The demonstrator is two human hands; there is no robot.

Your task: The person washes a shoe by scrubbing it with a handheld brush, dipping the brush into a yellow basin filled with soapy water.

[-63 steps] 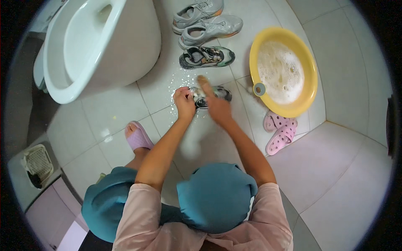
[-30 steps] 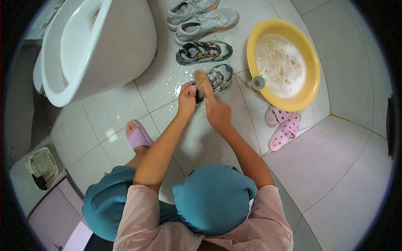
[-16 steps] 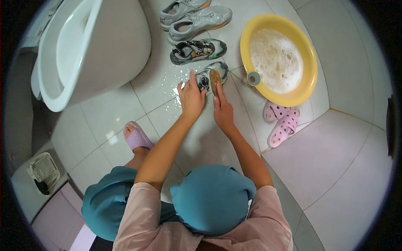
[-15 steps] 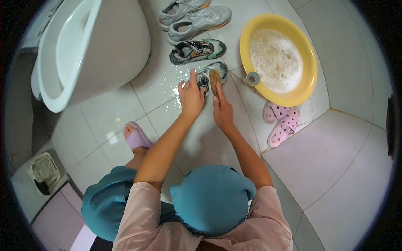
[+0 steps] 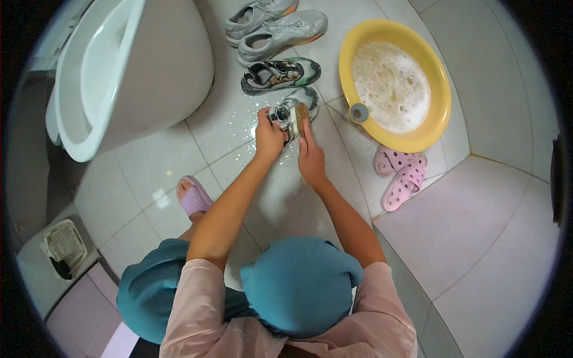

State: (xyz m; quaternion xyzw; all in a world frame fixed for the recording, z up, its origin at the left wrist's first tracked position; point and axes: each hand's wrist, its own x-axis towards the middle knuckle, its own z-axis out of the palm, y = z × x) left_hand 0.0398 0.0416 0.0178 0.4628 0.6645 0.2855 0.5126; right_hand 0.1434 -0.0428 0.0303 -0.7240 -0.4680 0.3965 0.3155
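Low over the wet floor, my left hand (image 5: 270, 137) is closed around the heel end of a grey-and-black sneaker (image 5: 303, 96) with a round dial on top. A wooden scrub brush (image 5: 302, 118) is gripped in my right hand (image 5: 311, 156), its pale bristles against the shoe's right side. My hands and the brush cover part of the shoe. Just beyond lies its look-alike, a sneaker with black, green and tan parts (image 5: 282, 74). Farther off rests a pair of light grey sneakers (image 5: 283, 34).
On the right stands a yellow basin (image 5: 441, 113) of foamy water, a grey ring (image 5: 359, 113) at its rim. Pink clogs (image 5: 406, 182) lie below it by the wall. A white toilet (image 5: 173, 77) fills the upper left. A pale plastic basket (image 5: 64, 244) sits at lower left.
My left hand has gone from fingers spread beside the shoe to gripping it at the heel end. The brush has moved slightly left and nearer to me along the shoe.
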